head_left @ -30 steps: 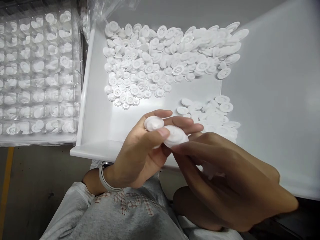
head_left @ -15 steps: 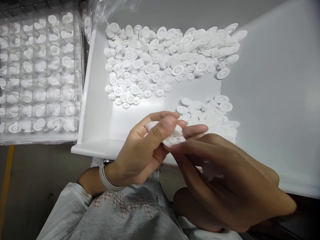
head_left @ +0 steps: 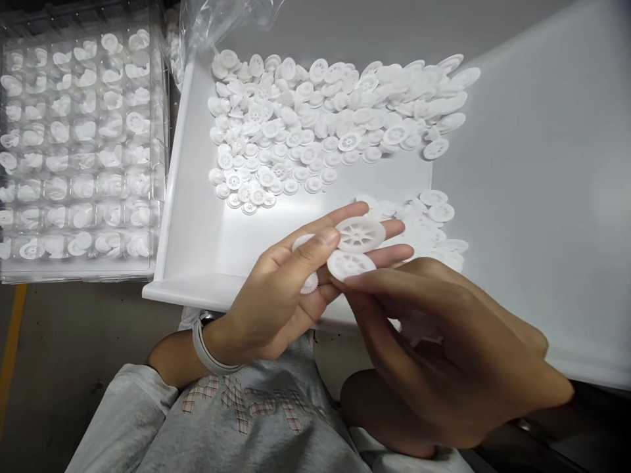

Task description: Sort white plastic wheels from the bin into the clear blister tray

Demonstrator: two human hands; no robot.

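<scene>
My left hand (head_left: 290, 289) holds several white plastic gear wheels (head_left: 359, 234) fanned across its fingers, thumb pressed on them, just above the near edge of a white tray (head_left: 197, 249). My right hand (head_left: 444, 348) reaches in from the right, its fingertips pinching the lower wheel (head_left: 351, 264) in that stack. A large heap of the same white wheels (head_left: 315, 118) lies at the back of the tray, and a smaller pile (head_left: 428, 223) sits right behind my hands.
A clear plastic blister tray (head_left: 79, 144) with wheels set in its pockets stands to the left. A clear plastic bag (head_left: 217, 23) hangs over the white tray's far left corner. The tray's tall white wall (head_left: 542, 197) rises on the right. My grey-clothed lap is below.
The wheels in my left hand have been spread apart, so a spoked face now shows on top. My right fingertips stay on the lower wheel. Both hands shifted slightly right.
</scene>
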